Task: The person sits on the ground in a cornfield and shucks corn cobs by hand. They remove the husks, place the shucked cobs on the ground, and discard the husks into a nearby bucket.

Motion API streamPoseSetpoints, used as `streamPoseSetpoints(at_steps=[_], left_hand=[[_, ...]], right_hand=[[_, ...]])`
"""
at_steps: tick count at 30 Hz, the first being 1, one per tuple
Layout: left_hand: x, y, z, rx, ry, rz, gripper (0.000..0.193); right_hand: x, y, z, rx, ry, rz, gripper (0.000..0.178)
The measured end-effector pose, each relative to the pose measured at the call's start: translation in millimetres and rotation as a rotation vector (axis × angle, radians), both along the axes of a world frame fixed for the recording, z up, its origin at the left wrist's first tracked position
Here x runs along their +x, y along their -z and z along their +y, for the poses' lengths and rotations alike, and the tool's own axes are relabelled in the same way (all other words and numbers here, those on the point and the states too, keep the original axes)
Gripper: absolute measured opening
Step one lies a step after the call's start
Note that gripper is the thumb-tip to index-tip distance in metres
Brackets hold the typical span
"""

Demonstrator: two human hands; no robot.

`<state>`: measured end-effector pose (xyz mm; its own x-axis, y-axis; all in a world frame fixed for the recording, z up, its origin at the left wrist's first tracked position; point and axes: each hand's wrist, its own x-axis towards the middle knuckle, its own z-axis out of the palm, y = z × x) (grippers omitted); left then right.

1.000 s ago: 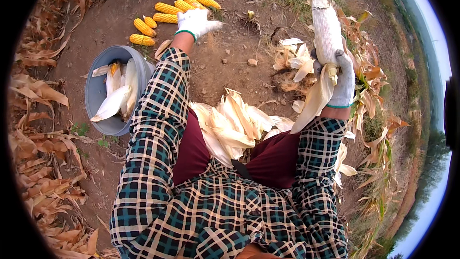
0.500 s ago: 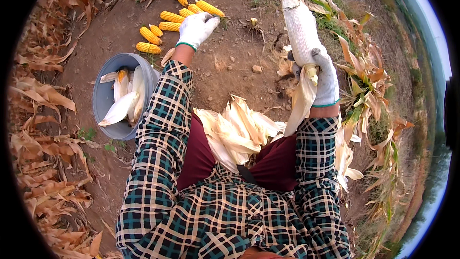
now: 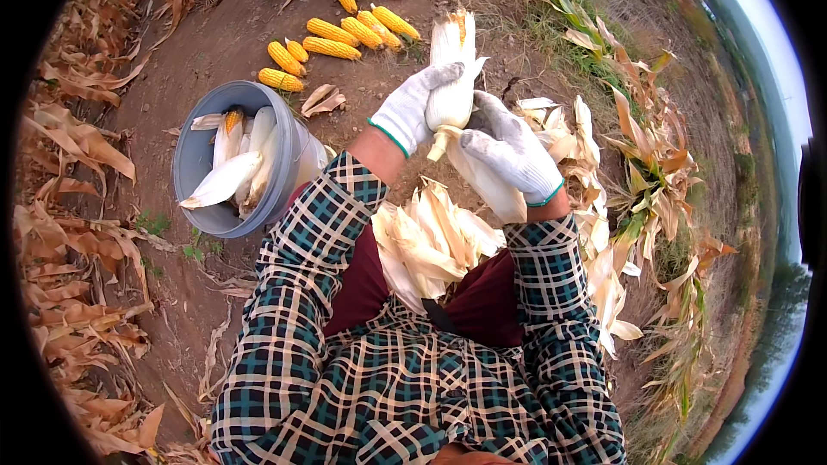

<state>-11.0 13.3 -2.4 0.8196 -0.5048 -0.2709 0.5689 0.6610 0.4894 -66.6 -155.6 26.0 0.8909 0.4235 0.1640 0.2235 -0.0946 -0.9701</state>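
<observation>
Head view: our left grip (image 3: 407, 110) clasps the corn ear (image 3: 450, 103); beside it, our right grip (image 3: 510, 155) touches hanging husk (image 3: 493, 191), whether pinching we cannot tell

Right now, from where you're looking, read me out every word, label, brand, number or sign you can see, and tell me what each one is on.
None: I can make out no writing.
Grey bucket: no lettering on the part that shows.
Gloved left hand and gloved right hand: no marks I can read.
Plaid shirt: pattern only.
Distant background at the right: too small and blurred to tell.
</observation>
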Motion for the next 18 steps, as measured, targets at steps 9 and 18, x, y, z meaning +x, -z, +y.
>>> streamPoseSetpoints(at_steps=[9,18], left_hand=[[20.3,1.6,35.3,-0.135,-0.239,-0.113,0.041],[7.7,5.8,6.5,-0.251,-0.007,0.054,0.034]], right_hand=[[33.9,28.3,-7.9,-0.963,0.361,-0.454,0.072],[-1.6,2.3,43.3,0.068,0.200,-0.869,0.036]])
